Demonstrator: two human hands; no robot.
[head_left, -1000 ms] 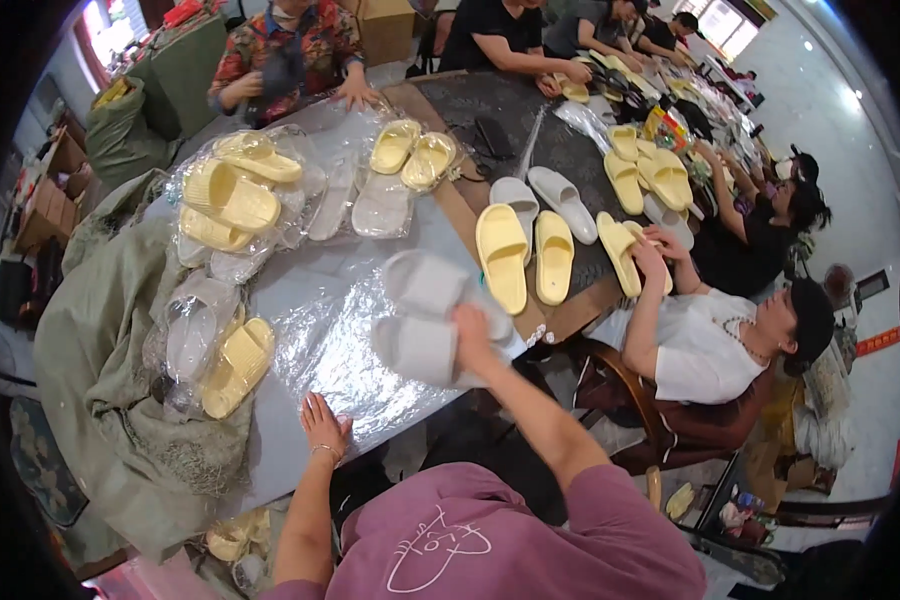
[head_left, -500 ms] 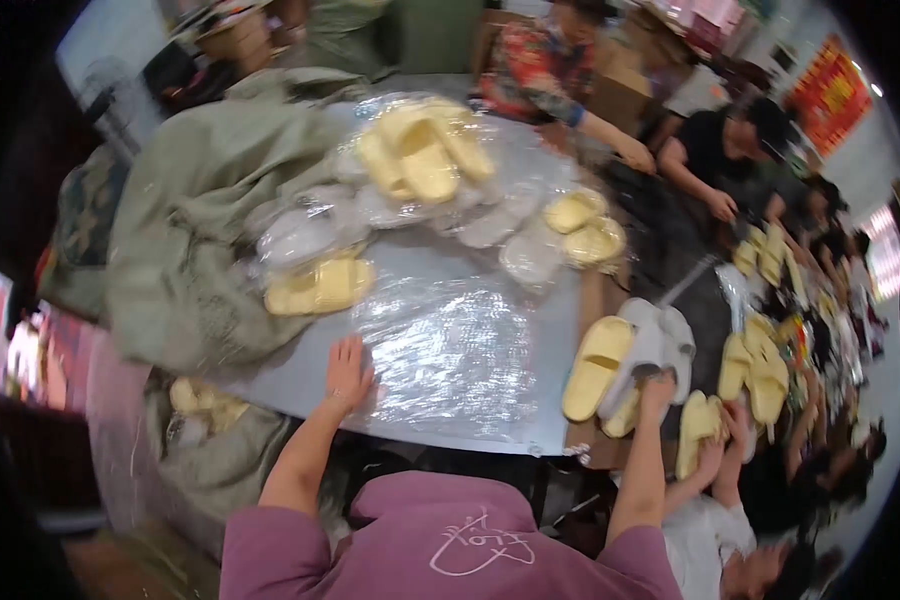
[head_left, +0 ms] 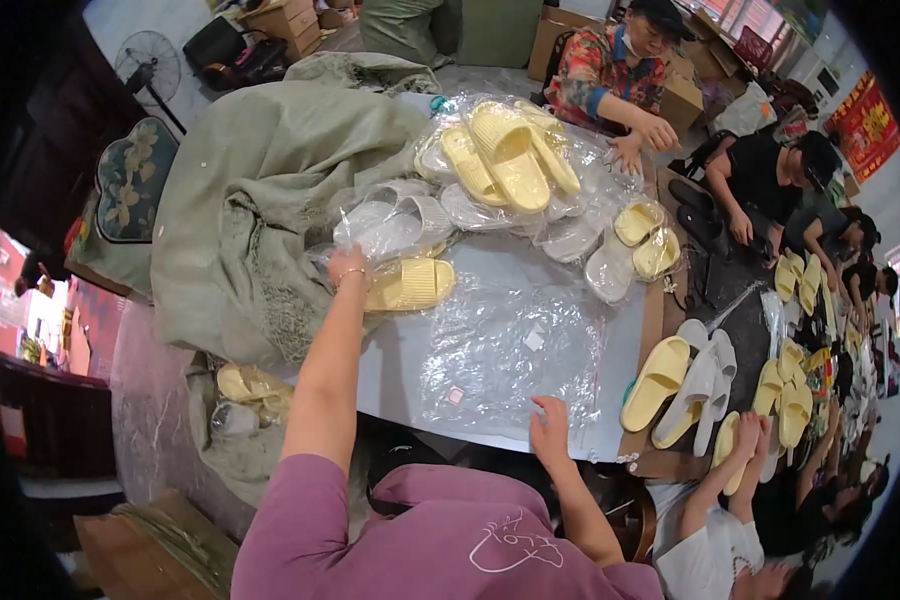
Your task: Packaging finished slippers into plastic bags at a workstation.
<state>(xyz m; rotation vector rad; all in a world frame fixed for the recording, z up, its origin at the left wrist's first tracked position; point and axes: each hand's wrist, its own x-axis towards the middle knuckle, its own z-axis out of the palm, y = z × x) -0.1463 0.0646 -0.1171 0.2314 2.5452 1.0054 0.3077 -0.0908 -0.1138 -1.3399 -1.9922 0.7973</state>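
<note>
My left arm stretches forward over the table. My left hand [head_left: 348,266] is closed at the edge of a clear plastic bag with grey slippers [head_left: 392,222], beside the heel end of a yellow slipper [head_left: 412,284]; what its fingers grip is hard to make out. Nearer to me, my right hand [head_left: 548,430] is open and holds nothing, by the front edge of flat clear plastic bags [head_left: 490,350]. Two small square slips, a white one [head_left: 535,337] and a pinkish one [head_left: 455,396], lie on the bags.
Bagged yellow slippers [head_left: 515,160] are piled at the back. A large green cloth [head_left: 260,200] covers the table's left side. Unbagged slippers [head_left: 655,385] lie at the right, near a co-worker's hands [head_left: 745,440]. Another person's hands [head_left: 635,145] are across the table.
My view has swung to the left. My right hand has left the slippers at the right and come over the table's front. My left hand has moved forward to the bagged slippers.
</note>
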